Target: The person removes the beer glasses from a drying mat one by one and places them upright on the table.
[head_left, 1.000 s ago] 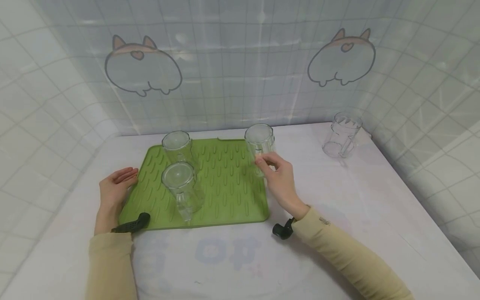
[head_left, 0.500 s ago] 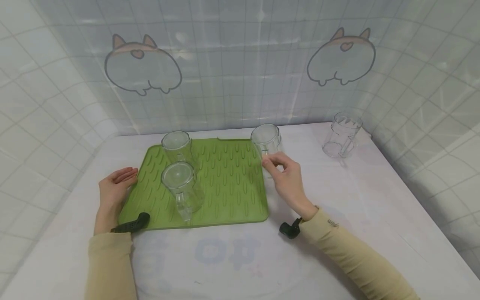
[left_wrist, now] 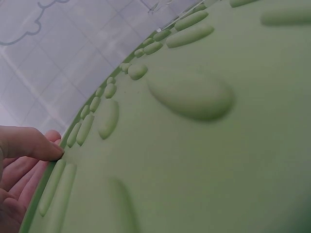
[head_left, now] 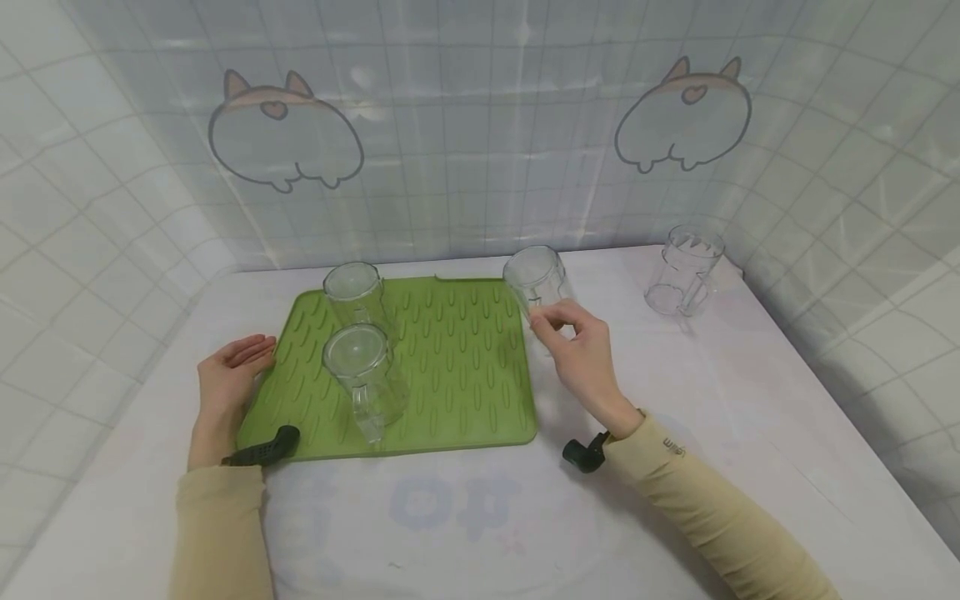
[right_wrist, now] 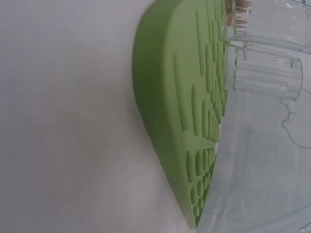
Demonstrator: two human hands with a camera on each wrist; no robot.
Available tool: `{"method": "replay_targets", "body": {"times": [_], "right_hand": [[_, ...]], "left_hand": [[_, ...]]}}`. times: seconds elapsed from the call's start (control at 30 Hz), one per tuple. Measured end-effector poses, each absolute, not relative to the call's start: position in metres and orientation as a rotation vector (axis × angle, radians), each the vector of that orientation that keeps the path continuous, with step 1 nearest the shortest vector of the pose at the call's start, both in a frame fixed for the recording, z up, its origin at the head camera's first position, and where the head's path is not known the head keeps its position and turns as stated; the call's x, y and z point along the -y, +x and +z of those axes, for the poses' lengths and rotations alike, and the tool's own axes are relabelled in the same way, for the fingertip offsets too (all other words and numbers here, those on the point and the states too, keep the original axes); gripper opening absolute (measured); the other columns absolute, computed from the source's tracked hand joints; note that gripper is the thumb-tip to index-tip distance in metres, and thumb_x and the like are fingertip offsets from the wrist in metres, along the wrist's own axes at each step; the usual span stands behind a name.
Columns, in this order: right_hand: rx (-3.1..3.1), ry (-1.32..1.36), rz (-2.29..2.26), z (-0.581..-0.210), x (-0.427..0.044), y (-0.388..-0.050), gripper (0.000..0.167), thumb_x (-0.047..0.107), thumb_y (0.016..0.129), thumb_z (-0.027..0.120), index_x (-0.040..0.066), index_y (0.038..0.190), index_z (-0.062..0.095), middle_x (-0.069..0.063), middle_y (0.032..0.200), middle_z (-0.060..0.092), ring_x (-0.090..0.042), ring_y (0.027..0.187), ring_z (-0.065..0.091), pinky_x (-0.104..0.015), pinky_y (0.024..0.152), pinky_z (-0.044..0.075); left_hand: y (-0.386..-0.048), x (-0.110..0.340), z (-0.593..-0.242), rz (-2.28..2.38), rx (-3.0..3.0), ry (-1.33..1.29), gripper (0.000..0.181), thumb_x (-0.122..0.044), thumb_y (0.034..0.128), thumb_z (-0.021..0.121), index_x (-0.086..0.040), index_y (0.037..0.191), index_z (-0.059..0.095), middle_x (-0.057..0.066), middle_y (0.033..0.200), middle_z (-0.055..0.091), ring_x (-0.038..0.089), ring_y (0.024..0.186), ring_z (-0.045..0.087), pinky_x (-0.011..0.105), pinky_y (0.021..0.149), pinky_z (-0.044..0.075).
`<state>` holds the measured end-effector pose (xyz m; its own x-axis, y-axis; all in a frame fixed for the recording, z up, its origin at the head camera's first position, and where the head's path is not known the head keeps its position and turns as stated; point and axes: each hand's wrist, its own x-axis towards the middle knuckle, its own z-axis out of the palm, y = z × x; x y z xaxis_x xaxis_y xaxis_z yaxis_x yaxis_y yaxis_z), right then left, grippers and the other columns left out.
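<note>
pinching its handle, right hand holds the mug just ahead; left hand, relaxed, touches the mat's left edge.

A clear glass mug held beside a green mat.
The see-through glass mug, gripped at its near side, is by the green mat's far right corner; its base contact is unclear. The green mat lies flat, roughly rectangular with rounded corners, patterned with raised, elongated ridges.

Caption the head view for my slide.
Left hand touches a green mat bearing two glass mugs; right hand holds a third mug.
</note>
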<state>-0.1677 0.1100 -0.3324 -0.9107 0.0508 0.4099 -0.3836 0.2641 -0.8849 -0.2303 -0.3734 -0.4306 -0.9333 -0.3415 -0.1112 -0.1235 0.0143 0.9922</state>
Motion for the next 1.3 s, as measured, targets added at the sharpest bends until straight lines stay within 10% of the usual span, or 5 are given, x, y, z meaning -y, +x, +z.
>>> {"method": "replay_targets", "body": {"times": [0.7,1.3], "right_hand": [[2.144,0.325,1.657,-0.332,-0.108,-0.168,0.008,-0.004,0.092,0.066,-0.007,0.09,0.073,-0.018,0.081,0.062,-0.011,0.084,0.052,-0.027,0.081,0.046],[2.155,0.311,1.607,-0.351,-0.116,-0.183,0.007,-0.001,0.091,0.068,-0.004,0.089,0.074,-0.016,0.083,0.064,-0.012,0.085,0.053,-0.03,0.082,0.047]], "left_hand": [[-0.23,0.373,-0.424,-1.958,2.259,0.427,0.056,-0.001,0.0922,0.069,0.008,0.142,0.046,-0.021,0.094,0.072,-0.008,0.088,0.068,0.006,0.079,0.054],[-0.222,0.338,-0.347,-1.337,2.611,0.346,0.054,-0.036,0.0977,0.062,0.001,0.136,0.057,-0.038,0.084,0.057,-0.018,0.085,0.053,0.002,0.073,0.043]]}}
